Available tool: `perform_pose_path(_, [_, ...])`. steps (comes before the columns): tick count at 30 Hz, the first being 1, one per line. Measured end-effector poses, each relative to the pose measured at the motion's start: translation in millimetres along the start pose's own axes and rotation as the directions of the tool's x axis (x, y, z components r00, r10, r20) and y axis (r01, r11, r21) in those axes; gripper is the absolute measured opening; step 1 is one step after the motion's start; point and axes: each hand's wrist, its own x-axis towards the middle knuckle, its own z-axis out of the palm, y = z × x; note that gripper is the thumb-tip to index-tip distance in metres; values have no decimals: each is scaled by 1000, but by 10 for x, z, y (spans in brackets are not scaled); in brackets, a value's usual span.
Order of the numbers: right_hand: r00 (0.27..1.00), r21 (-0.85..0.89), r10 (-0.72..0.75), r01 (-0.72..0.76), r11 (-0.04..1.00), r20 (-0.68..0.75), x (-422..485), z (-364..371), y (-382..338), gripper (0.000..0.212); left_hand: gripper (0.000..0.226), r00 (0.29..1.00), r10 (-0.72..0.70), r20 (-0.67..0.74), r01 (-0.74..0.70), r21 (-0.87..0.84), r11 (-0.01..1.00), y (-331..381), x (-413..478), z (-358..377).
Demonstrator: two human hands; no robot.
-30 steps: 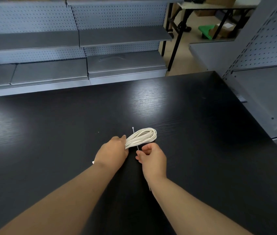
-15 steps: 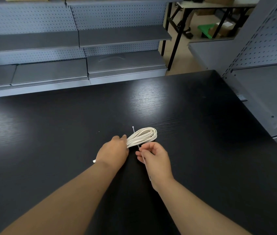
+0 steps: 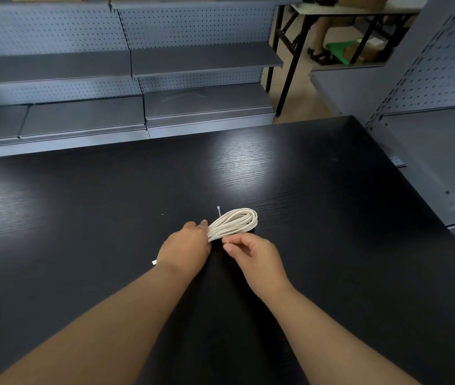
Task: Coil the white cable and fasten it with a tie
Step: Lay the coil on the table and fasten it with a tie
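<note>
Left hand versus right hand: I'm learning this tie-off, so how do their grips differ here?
The left hand curls all its fingers over the near end of the white cable coil; the right hand only pinches the thin tie between thumb and forefinger. The left hand lies back-up on top of the bundle; the right hand sits just beside it. Both work close together, low over the black table.

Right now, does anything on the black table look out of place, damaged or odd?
Nothing looks damaged or spilled. The white cable is coiled neatly in the left hand. Only a short white end sticks out beside that wrist on the table, outside the coil. The tie, pinched by the right hand, looks not closed yet.
</note>
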Motion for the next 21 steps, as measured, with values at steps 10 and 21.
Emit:
perform_pose_path(10, [887, -416, -437, 344, 842, -150, 21, 24, 198, 14, 34, 1000, 23, -6, -23, 8, 1000, -14, -2, 13])
perform_pose_path(21, [910, -394, -411, 360, 846, -51, 0, 21, 75, 27, 35, 1000, 30, 7, -30, 7, 1000, 20, -21, 40])
